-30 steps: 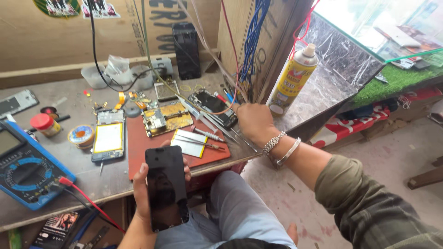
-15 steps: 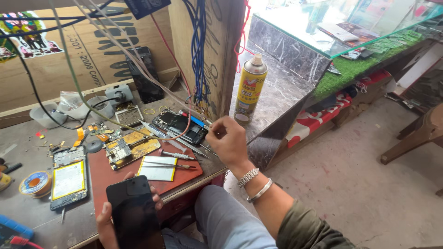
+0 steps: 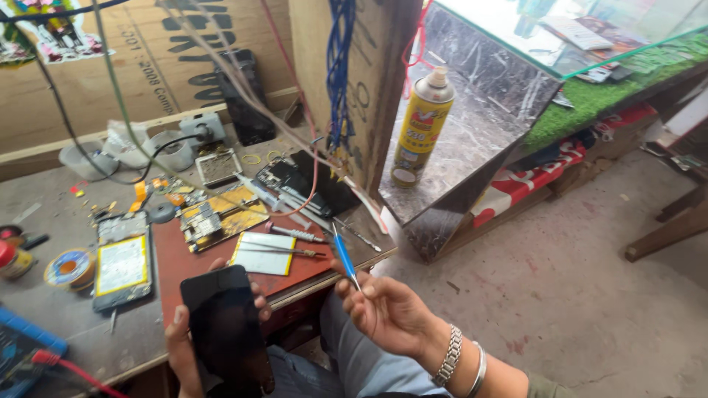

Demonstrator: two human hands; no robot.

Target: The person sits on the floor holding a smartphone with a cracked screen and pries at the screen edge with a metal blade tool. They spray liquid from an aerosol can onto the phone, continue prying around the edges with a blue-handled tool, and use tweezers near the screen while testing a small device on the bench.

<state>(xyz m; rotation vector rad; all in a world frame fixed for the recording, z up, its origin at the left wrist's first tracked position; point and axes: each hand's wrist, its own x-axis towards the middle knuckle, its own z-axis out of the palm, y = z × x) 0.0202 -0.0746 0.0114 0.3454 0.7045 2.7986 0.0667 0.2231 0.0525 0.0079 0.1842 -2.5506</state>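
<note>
My left hand (image 3: pixel 188 343) holds a black phone (image 3: pixel 225 328) with its dark screen up, low at the front edge of the workbench (image 3: pixel 51 199). My right hand (image 3: pixel 391 313), with two metal bracelets on the wrist, grips a thin blue-handled tool (image 3: pixel 344 256) that points up and away, just off the bench's right corner. On the red mat (image 3: pixel 173 258) lie a white flat battery (image 3: pixel 264 253), a yellow circuit board (image 3: pixel 214 217), a screwdriver (image 3: pixel 295 234) and tweezers. An opened phone with a yellow battery (image 3: pixel 122 262) lies left of the mat.
A yellow spray can (image 3: pixel 420 129) stands on the marble ledge to the right. Wires and blue cables (image 3: pixel 339 66) hang down over the bench from a wooden post. A solder spool (image 3: pixel 68 267), a blue multimeter (image 3: pixel 22 354) with a red lead and plastic cups (image 3: pixel 125 147) sit on the left.
My right hand has lifted the blue-handled tool off the bench and drawn it back toward me. The view has swung right and down. The phone stays in my left hand.
</note>
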